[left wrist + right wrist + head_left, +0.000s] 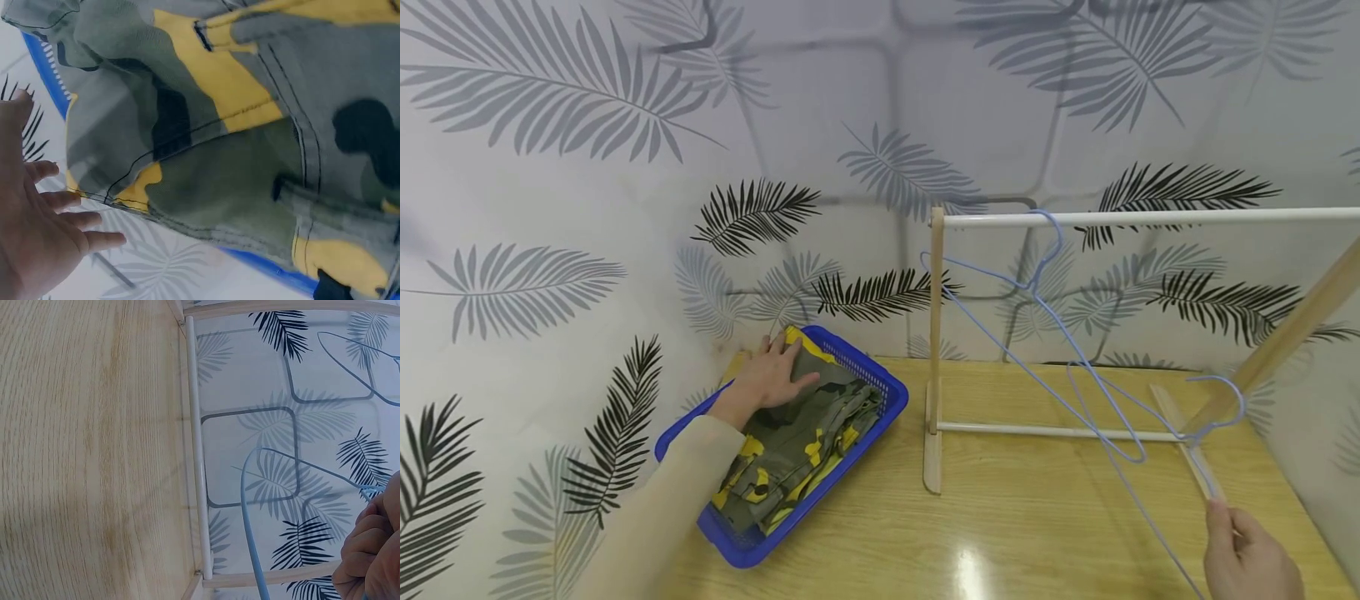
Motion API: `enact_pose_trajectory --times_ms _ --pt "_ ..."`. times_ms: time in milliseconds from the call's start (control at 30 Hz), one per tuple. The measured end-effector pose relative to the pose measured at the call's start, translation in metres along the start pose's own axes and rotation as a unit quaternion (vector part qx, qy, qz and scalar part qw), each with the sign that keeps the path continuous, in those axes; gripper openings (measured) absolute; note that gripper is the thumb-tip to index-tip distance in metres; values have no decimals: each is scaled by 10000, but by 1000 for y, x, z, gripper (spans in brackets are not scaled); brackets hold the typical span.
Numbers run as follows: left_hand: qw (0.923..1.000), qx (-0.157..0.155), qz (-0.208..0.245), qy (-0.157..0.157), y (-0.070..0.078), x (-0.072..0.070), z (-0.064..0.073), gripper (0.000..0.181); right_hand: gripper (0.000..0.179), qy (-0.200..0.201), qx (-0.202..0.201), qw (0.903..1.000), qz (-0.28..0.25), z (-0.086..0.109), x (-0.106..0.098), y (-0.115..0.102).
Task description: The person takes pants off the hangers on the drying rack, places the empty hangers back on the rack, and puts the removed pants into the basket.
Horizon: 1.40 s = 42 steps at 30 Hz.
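My left hand (770,377) reaches into a blue plastic basket (893,392), its spread fingers touching a camouflage garment (797,446) in grey, green, black and yellow. The left wrist view shows that hand (44,231) with straight fingers at the cloth's edge; stitched seams and straps mark the garment (225,175). At the lower right my right hand (1255,554) grips one shoulder of a light blue hanger (1242,408), hook up. In the right wrist view, curled fingers (359,550) hold this hanger (247,525), which carries no cloth.
A rack with a white top rail (1150,217) and wooden posts (936,325) stands on the wood-grain table (880,533). Another light blue hanger (1078,342) hangs from the rail near its left post. The leaf-patterned wall (625,208) rises directly behind the basket and rack.
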<state>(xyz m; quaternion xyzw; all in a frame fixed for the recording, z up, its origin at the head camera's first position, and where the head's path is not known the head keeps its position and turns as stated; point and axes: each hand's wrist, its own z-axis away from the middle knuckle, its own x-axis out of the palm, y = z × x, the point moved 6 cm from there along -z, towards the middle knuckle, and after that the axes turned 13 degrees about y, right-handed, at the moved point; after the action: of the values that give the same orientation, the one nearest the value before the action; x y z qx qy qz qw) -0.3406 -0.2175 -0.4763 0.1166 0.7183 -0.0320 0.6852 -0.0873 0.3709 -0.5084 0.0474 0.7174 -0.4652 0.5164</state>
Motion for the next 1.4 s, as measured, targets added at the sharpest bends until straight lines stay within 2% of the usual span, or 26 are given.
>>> enact_pose_trajectory --times_ms 200,300,533,867,1100,1300,1400 --pt "9999 -21 108 -102 -7 18 -10 98 68 190 -61 9998 -61 1 -1 1" --pt "9997 -21 237 -70 -7 23 -14 97 68 187 -81 9998 -75 1 0 2" --pt "9995 -55 301 4 -4 24 -16 99 64 225 -123 9996 -82 2 0 1" --pt "9999 -20 -78 -124 2 28 -15 105 64 184 -114 9998 -2 2 1 -1" --pt "9991 -76 196 -370 6 37 -13 108 69 45 -41 10000 48 -1 5 1" --pt "9984 -188 222 -481 5 45 -16 109 69 3 -139 9998 125 -4 6 1" --pt "9980 -239 189 -549 5 49 -16 109 69 -147 -92 9998 135 -4 6 1"
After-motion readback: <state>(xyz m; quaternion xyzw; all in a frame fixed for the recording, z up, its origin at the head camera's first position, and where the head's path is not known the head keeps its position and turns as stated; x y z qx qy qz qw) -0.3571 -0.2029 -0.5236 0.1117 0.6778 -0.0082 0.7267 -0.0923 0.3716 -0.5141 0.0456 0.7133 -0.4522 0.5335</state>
